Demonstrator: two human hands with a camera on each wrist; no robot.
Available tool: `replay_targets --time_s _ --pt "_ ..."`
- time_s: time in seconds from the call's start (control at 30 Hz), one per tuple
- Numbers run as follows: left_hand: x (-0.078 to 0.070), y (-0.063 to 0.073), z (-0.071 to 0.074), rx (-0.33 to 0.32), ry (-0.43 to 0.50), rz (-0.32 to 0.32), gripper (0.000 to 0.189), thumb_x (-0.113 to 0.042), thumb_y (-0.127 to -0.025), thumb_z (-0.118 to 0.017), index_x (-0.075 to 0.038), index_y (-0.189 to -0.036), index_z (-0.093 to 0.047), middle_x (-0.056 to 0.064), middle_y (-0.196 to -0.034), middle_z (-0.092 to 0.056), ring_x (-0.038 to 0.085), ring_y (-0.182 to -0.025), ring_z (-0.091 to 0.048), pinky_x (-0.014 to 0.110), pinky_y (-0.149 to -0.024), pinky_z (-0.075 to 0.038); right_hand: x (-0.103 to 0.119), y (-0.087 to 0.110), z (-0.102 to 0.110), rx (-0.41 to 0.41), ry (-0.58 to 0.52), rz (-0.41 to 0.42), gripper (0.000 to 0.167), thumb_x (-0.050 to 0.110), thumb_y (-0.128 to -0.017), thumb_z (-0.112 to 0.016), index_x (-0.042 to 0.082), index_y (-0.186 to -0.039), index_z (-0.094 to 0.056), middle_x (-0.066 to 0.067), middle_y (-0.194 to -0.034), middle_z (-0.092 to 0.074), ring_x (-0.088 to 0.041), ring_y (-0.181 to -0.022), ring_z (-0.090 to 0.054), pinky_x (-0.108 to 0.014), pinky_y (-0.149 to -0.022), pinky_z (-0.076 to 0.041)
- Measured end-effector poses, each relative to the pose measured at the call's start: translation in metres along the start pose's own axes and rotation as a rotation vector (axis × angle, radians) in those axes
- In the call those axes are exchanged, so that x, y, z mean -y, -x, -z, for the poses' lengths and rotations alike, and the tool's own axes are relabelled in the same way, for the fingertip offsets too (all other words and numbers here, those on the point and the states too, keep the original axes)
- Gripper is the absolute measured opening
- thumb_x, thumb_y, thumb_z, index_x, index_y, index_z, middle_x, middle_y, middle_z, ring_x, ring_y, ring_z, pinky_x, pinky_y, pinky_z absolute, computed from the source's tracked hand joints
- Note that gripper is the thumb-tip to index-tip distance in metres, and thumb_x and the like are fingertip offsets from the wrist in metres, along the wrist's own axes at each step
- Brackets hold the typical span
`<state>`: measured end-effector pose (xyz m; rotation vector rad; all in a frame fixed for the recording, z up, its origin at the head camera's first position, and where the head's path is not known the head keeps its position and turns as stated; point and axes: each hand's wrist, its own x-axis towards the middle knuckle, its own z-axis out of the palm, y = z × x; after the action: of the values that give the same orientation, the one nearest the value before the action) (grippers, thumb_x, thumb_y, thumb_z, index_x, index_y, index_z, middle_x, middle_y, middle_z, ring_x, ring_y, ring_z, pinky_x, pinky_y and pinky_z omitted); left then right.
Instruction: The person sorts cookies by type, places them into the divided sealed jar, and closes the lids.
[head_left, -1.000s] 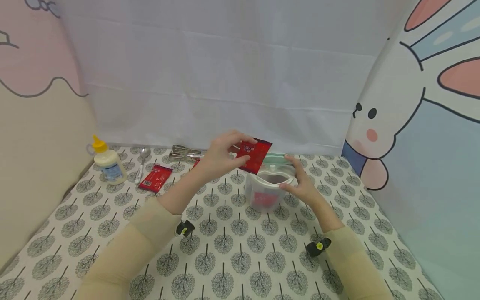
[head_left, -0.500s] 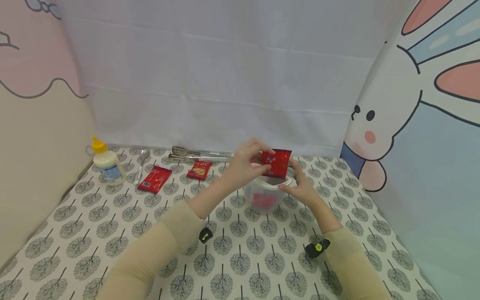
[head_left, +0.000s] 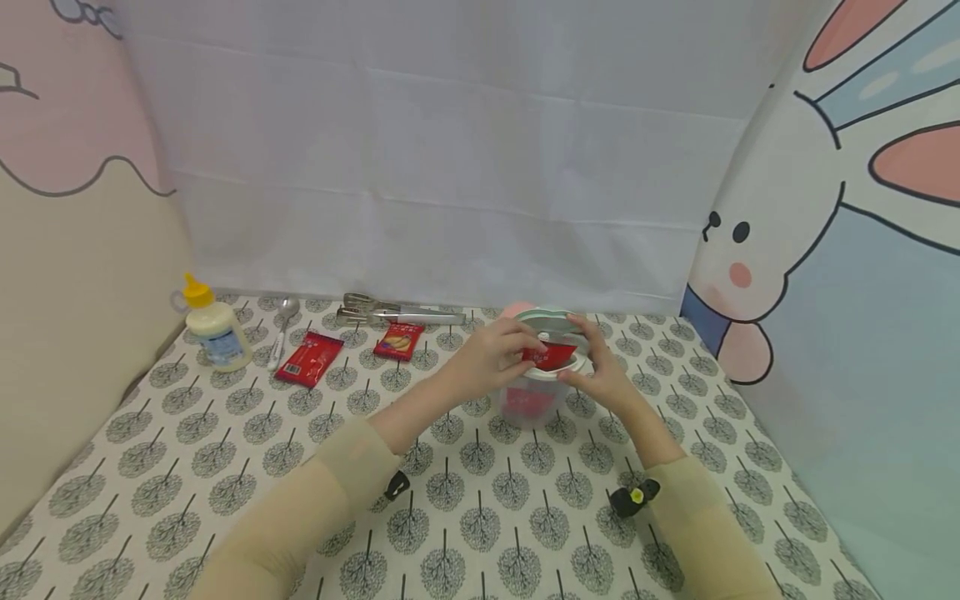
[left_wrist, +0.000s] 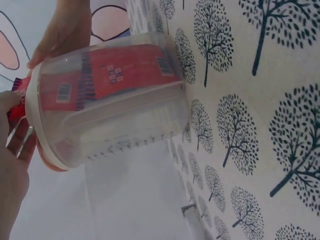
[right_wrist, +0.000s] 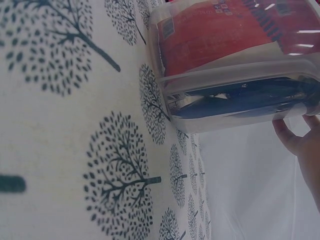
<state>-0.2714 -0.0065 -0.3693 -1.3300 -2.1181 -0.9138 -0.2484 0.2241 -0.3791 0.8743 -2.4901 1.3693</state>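
Observation:
My left hand [head_left: 498,358] pinches a red snack packet [head_left: 553,356] whose lower part is inside the opening of a clear plastic container [head_left: 532,400]. Its pale green lid [head_left: 551,319] stands raised at the back. On the right side, my right hand [head_left: 603,371] grips the container, thumb at the white rim and fingers by the lid. Through the wall, the left wrist view reveals red packets [left_wrist: 132,72] inside. A dark blue item [right_wrist: 245,97] shows through the container in the right wrist view; its kind is unclear.
Two more red packets lie left of the container: a larger one [head_left: 310,358] and a smaller one [head_left: 399,341]. Metal tongs [head_left: 427,317] lie near the back edge. At far left are a spoon [head_left: 281,333] and a yellow-capped bottle [head_left: 217,329]. A white curtain [head_left: 450,167] hangs behind.
The left hand has carried the red packet rightward and down, from above the container into its opening. The right hand stays at the container.

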Motion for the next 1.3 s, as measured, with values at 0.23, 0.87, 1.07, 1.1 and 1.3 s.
replay_targets --time_s 0.23,0.87,1.07,1.1,1.3 --pt "0.002 0.011 0.006 0.106 -0.138 -0.028 0.018 -0.019 -0.085 -0.069 -0.013 -0.101 -0.070 -0.001 -0.106 -0.069 0.017 -0.115 -0.055 0.031 -0.108 -0.038 -0.002 0.000 0.000 0.000 -0.002 -0.020 0.084 0.010 -0.080 -0.071 0.009 -0.145 -0.019 -0.028 -0.144 -0.028 -0.052 -0.125 -0.037 -0.067 -0.101 -0.031" --pt "0.039 0.065 0.114 0.175 0.021 0.545 0.066 -0.040 -0.085 -0.067 -0.028 -0.143 -0.038 0.000 -0.147 -0.039 0.029 -0.137 -0.032 0.056 -0.110 -0.029 0.002 0.000 -0.001 -0.013 -0.015 -0.040 0.085 0.010 -0.077 -0.071 0.010 -0.145 -0.020 -0.028 -0.144 -0.029 -0.053 -0.124 -0.037 -0.070 -0.099 -0.030" --pt "0.072 0.105 0.145 0.157 -0.013 0.657 0.076 -0.040 -0.084 -0.069 -0.029 -0.147 -0.029 0.007 -0.152 -0.031 0.037 -0.137 -0.029 0.063 -0.108 -0.025 0.003 0.000 -0.002 -0.012 -0.016 -0.049 0.085 0.012 -0.078 -0.071 0.011 -0.145 -0.020 -0.028 -0.144 -0.029 -0.054 -0.125 -0.037 -0.071 -0.100 -0.028" --pt "0.077 0.112 0.148 0.156 -0.023 0.668 0.077 -0.039 -0.084 -0.069 -0.029 -0.148 -0.028 0.008 -0.153 -0.029 0.038 -0.137 -0.028 0.064 -0.107 -0.025 0.003 0.000 -0.002 -0.012 -0.019 -0.049 0.085 0.011 -0.078 -0.071 0.010 -0.145 -0.020 -0.028 -0.144 -0.029 -0.054 -0.125 -0.036 -0.071 -0.100 -0.027" --pt "0.108 0.152 0.162 0.203 -0.085 0.748 0.084 -0.043 -0.084 -0.068 -0.032 -0.151 -0.017 0.010 -0.156 -0.021 0.044 -0.137 -0.025 0.069 -0.104 -0.023 0.003 0.000 -0.003 -0.017 -0.031 -0.033 0.085 0.007 -0.077 -0.071 0.008 -0.145 -0.019 -0.028 -0.144 -0.029 -0.052 -0.125 -0.036 -0.069 -0.102 -0.027"
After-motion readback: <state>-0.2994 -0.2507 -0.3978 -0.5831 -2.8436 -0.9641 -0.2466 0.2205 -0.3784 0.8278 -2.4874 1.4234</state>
